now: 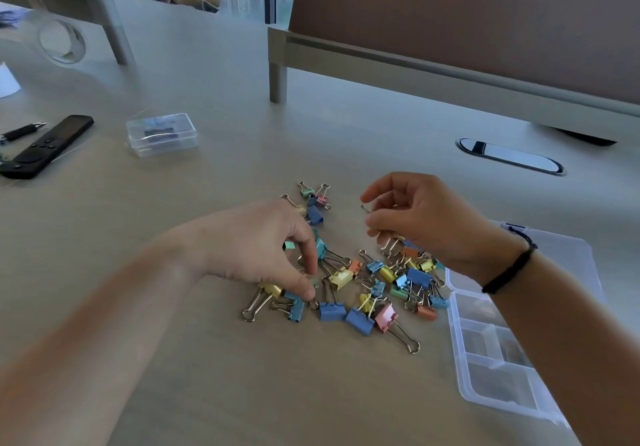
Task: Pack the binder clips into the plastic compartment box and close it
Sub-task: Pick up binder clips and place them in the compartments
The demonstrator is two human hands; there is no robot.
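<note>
Pastel binder clips (349, 272) lie scattered in a loose heap on the worktop (207, 359), apparently spread out so each can be picked singly. The clear plastic compartment box (491, 355) sits open just right of the heap, its visible cells showing no clips. The left hand (256, 248) reaches down with fingers (310, 255) curled, pinching a small green clip. The right hand (426, 220) hovers above, fingers curled round wire-handled clips.

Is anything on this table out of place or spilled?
Yes: the binder clips lie loose in a scattered pile on the table, beside the open compartment box, whose visible compartments look empty. Nothing looks damaged.
</note>
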